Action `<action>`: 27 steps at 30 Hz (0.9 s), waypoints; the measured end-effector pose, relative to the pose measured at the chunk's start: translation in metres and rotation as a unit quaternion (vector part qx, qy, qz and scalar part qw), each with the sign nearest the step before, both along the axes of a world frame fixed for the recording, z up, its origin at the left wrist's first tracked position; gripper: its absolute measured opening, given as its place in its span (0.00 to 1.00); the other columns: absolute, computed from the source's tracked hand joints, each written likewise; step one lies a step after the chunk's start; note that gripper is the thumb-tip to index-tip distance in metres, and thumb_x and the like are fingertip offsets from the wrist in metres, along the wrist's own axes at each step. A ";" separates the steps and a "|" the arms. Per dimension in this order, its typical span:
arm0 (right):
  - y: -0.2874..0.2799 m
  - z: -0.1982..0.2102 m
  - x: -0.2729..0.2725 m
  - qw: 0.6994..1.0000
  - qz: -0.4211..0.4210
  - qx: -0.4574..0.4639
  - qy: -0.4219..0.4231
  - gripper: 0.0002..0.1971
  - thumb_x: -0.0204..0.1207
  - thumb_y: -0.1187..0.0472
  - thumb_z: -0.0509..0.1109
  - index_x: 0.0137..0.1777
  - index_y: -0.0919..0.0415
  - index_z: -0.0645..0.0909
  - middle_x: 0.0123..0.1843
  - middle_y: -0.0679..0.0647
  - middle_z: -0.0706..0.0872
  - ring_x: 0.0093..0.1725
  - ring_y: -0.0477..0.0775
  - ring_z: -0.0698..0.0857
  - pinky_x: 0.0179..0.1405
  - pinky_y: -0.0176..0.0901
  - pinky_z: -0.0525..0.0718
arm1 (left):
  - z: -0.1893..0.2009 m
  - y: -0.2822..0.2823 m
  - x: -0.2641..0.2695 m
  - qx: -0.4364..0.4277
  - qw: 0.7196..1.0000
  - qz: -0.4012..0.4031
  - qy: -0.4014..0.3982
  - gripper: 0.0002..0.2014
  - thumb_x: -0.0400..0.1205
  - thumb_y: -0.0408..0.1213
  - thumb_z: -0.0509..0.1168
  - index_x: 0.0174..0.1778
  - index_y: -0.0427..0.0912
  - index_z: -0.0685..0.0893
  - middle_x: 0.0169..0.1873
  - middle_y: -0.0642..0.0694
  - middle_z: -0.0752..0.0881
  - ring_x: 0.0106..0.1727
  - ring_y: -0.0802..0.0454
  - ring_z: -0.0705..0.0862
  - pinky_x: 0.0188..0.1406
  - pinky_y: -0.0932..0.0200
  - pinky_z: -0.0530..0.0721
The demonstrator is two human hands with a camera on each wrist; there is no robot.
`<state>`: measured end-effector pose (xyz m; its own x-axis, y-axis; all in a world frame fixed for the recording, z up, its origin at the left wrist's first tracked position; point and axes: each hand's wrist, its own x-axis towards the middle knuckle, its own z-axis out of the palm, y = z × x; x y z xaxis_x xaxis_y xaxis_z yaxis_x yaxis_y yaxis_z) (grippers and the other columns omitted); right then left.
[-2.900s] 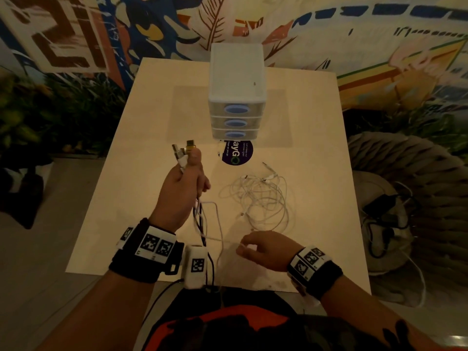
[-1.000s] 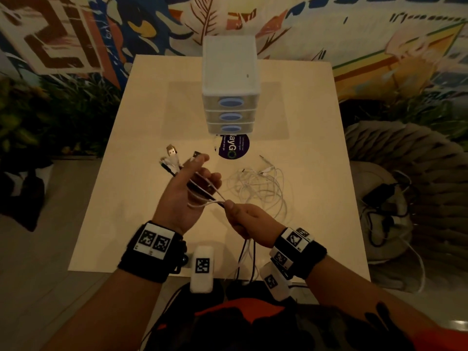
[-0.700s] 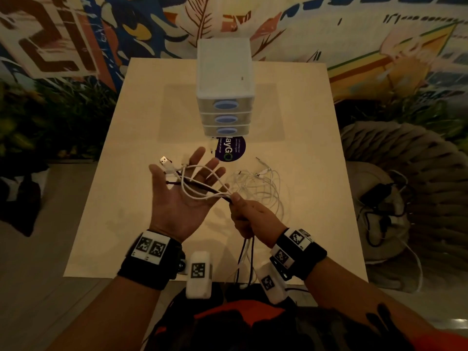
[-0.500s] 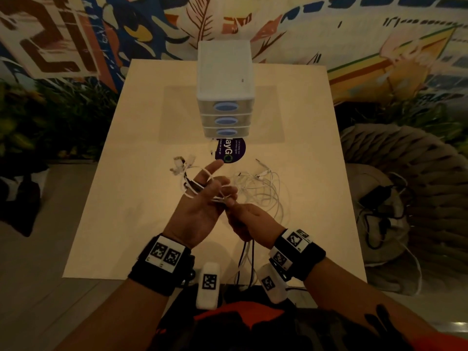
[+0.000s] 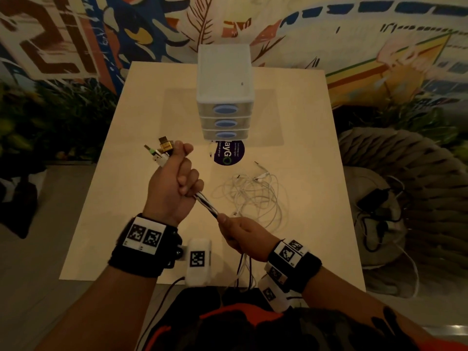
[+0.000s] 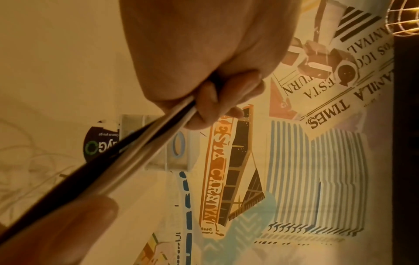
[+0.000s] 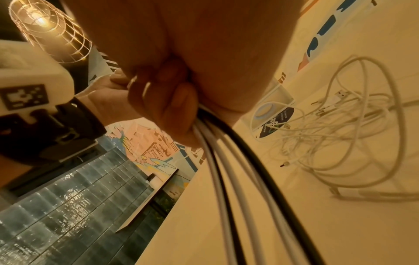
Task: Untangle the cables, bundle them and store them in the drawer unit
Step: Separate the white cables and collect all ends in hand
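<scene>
Above the near half of the pale wooden table (image 5: pixel 141 198), a taut bunch of black and white cables (image 5: pixel 206 205) runs between two fists. The left hand (image 5: pixel 174 188) is clenched round it, plugs jutting toward 11 o'clock; the right hand (image 5: pixel 243 235) grips it at 5 o'clock. A loose white cable tangle (image 5: pixel 255 196) lies at 3 o'clock. At 12 stands the white three-drawer unit with blue handles (image 5: pixel 224 97), a dark round sticker (image 5: pixel 229 154) reading "ayGO" before it.
</scene>
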<state>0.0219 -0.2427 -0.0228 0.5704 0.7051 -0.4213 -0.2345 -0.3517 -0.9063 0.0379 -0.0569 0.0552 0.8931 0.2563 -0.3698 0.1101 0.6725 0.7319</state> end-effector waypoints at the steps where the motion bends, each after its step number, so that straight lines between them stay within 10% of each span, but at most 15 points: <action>1: 0.002 -0.002 -0.001 1.000 -0.002 0.001 0.003 0.31 0.77 0.25 0.53 0.28 0.52 0.66 0.23 0.48 0.68 0.24 0.50 0.65 0.28 0.42 0.68 | 0.001 0.001 0.000 0.007 1.000 -0.002 -0.006 0.16 0.92 0.49 0.56 0.45 0.46 0.82 0.14 0.53 0.64 0.13 0.60 0.59 0.17 0.65 0.64; 9: -0.010 -0.023 -0.001 0.992 0.046 -0.109 -0.048 0.27 0.84 0.34 0.58 0.33 0.55 0.69 0.30 0.54 0.75 0.29 0.52 0.79 0.36 0.46 0.78 | 0.014 0.003 -0.008 0.045 0.994 -0.096 -0.011 0.19 0.91 0.51 0.56 0.39 0.49 0.81 0.25 0.50 0.55 0.23 0.56 0.51 0.21 0.62 0.54; 12: -0.026 -0.039 -0.006 0.988 0.044 -0.148 0.004 0.27 0.81 0.35 0.66 0.30 0.53 0.68 0.27 0.52 0.74 0.27 0.49 0.79 0.37 0.44 0.77 | 0.014 0.012 -0.010 0.109 0.983 -0.137 -0.052 0.06 0.82 0.45 0.73 0.44 0.50 0.84 0.27 0.51 0.60 0.20 0.60 0.58 0.19 0.65 0.60; 16: -0.036 -0.051 -0.006 0.985 0.037 -0.165 0.029 0.26 0.82 0.37 0.67 0.29 0.54 0.73 0.27 0.51 0.80 0.25 0.44 0.81 0.41 0.44 0.79 | 0.017 0.008 -0.012 0.106 0.980 -0.155 -0.059 0.33 0.66 0.51 0.85 0.33 0.47 0.62 0.24 0.51 0.57 0.20 0.59 0.58 0.19 0.65 0.64; 21: -0.041 -0.058 -0.006 0.985 0.045 -0.166 0.023 0.28 0.84 0.40 0.65 0.26 0.56 0.75 0.23 0.47 0.82 0.28 0.48 0.85 0.41 0.43 0.82 | 0.017 0.005 -0.009 0.041 0.996 -0.076 -0.016 0.25 0.86 0.41 0.66 0.24 0.50 0.63 0.18 0.53 0.56 0.21 0.56 0.54 0.24 0.62 0.62; 27: -0.048 -0.077 -0.013 0.974 0.089 -0.206 -0.005 0.31 0.86 0.38 0.59 0.31 0.57 0.87 0.34 0.50 0.88 0.44 0.58 0.89 0.56 0.50 0.83 | 0.020 0.008 -0.009 0.016 0.999 -0.039 0.029 0.27 0.88 0.54 0.61 0.25 0.50 0.62 0.19 0.54 0.57 0.22 0.55 0.49 0.19 0.61 0.52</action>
